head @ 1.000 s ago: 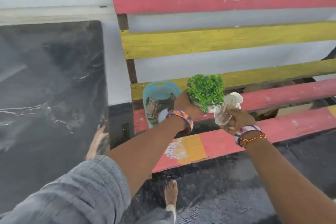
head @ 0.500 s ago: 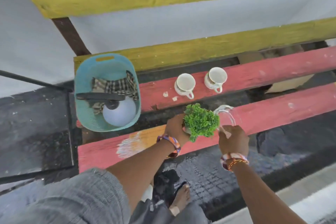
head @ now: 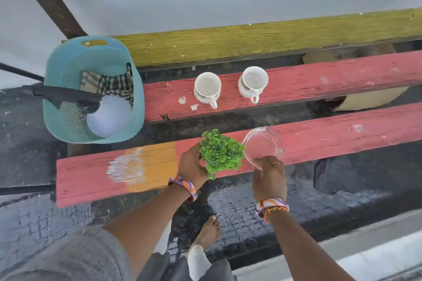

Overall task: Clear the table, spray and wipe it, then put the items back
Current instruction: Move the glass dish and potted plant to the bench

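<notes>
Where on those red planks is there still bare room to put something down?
The near red plank is bare to the right of the clear glass jug; so is its orange-painted patch, left of the small green potted plant. The far red plank is free right of the two white mugs. It is crowded where both hands hold plant and jug.

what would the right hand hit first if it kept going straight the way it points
Likely nothing beyond the glass jug the right hand already holds; further on, probably the right white cup, though depth is unclear.
</notes>
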`<state>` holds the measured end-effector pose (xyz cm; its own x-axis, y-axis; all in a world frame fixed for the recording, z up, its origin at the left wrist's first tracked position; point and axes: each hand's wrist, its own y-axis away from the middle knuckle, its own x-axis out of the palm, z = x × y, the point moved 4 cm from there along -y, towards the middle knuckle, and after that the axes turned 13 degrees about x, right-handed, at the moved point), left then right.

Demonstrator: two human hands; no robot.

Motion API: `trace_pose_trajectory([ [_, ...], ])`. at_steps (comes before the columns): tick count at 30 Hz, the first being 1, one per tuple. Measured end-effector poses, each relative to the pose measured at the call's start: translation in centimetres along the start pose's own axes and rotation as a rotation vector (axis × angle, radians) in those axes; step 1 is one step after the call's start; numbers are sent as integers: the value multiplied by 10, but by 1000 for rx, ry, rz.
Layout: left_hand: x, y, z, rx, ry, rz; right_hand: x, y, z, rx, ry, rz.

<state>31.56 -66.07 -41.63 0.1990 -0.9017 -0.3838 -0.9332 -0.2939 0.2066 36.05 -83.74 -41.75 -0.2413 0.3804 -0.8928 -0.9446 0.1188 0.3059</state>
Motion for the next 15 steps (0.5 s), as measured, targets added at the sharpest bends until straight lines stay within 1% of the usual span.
trace_pose_trajectory([
  [2,-1,1,-3,26,-28,-12,0,4,0,-55,47,-21],
  [5,-6,3,-3,30,-132,-31,-6,14,6,-160,145,-111],
  [7,-15,4,-1,-29,-219,-12,-12,21,12,-212,133,-160],
  [9,-31,11,1,-90,-253,-31,-22,28,24,-251,95,-220],
  [11,-50,21,-1,-133,-213,-109,-32,33,40,-312,29,-297],
  [12,-64,29,-1,-160,-185,-180,-36,36,53,-354,-15,-305],
  [15,-116,53,-7,-209,-112,-457,-42,47,102,-487,-126,-231],
])
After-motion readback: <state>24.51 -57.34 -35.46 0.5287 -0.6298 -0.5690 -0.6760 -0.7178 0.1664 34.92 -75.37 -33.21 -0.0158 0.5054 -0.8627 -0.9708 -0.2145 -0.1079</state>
